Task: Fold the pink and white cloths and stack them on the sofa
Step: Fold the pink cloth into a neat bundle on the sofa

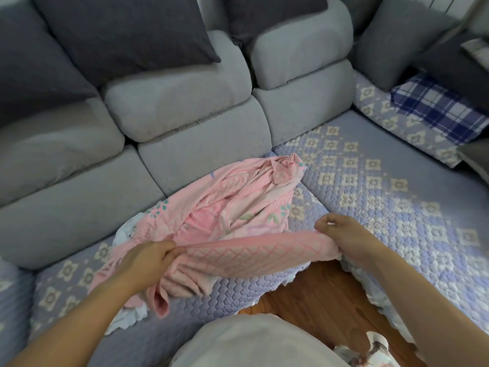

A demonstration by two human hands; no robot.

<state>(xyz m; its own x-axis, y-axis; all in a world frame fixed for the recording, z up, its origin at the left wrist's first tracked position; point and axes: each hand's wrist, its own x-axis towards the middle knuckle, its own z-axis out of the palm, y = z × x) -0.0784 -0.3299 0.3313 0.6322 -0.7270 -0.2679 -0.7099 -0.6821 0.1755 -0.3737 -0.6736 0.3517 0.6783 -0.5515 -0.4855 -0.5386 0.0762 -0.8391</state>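
- A pink cloth (232,207) with a quilted diamond pattern is spread crumpled on the sofa (185,144) seat at the frame's centre.
- Its near edge is pinched by the left hand (148,258) at lower centre-left.
- The same edge is gripped by the right hand (344,237), right of centre.
- A white cloth (124,231) is glimpsed beneath the pink one.
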